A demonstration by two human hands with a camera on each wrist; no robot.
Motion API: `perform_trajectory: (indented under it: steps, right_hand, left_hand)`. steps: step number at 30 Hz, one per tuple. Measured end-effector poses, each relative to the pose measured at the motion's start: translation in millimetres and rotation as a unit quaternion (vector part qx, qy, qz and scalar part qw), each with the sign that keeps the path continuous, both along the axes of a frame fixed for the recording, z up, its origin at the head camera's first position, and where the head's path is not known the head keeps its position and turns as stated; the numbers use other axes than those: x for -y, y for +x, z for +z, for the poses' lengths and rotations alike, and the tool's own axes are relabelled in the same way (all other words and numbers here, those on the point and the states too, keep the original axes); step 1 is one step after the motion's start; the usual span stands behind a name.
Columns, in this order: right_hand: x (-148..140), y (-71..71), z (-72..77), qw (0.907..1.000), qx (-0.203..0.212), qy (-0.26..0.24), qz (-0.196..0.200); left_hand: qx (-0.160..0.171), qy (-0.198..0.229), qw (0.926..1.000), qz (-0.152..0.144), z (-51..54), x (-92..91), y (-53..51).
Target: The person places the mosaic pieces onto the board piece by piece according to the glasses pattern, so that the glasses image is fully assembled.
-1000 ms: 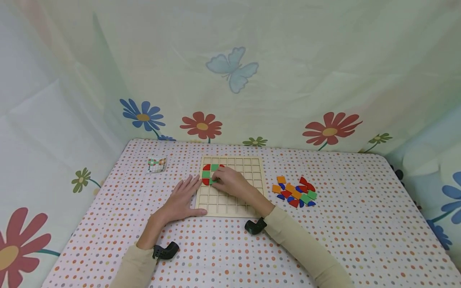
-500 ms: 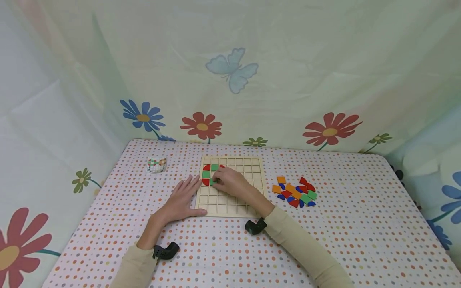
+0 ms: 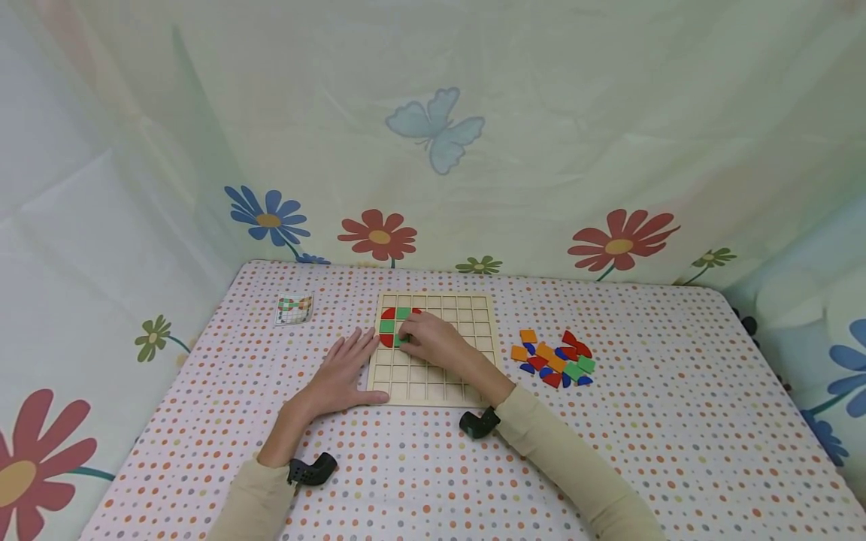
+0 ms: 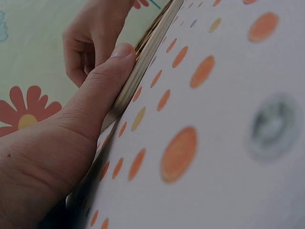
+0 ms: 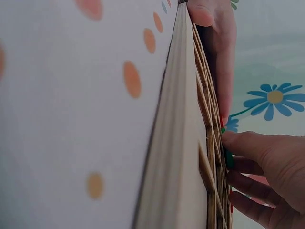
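Note:
A wooden grid board (image 3: pixel 409 379) lies on the table, with red quarter-round and green square tiles set in its upper left cells. My left hand (image 3: pixel 340 376) rests at the board's left side, fingers straight and spread. In the left wrist view its thumb (image 4: pixel 112 69) lies on the board's edge. My right hand (image 3: pixel 436 344) is over the board, pinching a green tile (image 5: pixel 229 160) between thumb and fingers at the grid. That hand covers part of the tiled cells in the head view.
Right of the board lies a loose pile of orange, red, green and blue tiles (image 3: pixel 556 362). A small printed pattern card (image 3: pixel 294 309) lies at the back left. The table has a dotted cloth (image 3: pixel 433 466), and a flowered curtain (image 3: pixel 541 150) hangs behind it.

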State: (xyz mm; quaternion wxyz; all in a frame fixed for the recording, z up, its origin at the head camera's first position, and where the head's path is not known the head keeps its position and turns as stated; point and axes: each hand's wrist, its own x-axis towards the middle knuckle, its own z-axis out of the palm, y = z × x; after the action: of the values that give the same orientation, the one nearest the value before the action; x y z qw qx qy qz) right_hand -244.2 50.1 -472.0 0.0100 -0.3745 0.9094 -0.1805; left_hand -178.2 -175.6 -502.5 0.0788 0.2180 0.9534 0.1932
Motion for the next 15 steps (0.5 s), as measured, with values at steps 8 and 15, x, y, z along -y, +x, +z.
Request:
perform_trajectory:
  steps: [8, 15]
  right_hand:
    - [1.2, 0.4, 1.6, 1.0, 0.0, 0.002, 0.0]
    - [1.0, 0.0, 1.1, 1.0, -0.001, 0.003, 0.007]
  left_hand:
    - [0.004, 0.001, 1.0, 0.0, 2.4, -0.6, 0.4]
    - [0.001, 0.007, 1.0, 0.001, -0.1, -0.5, 0.3]
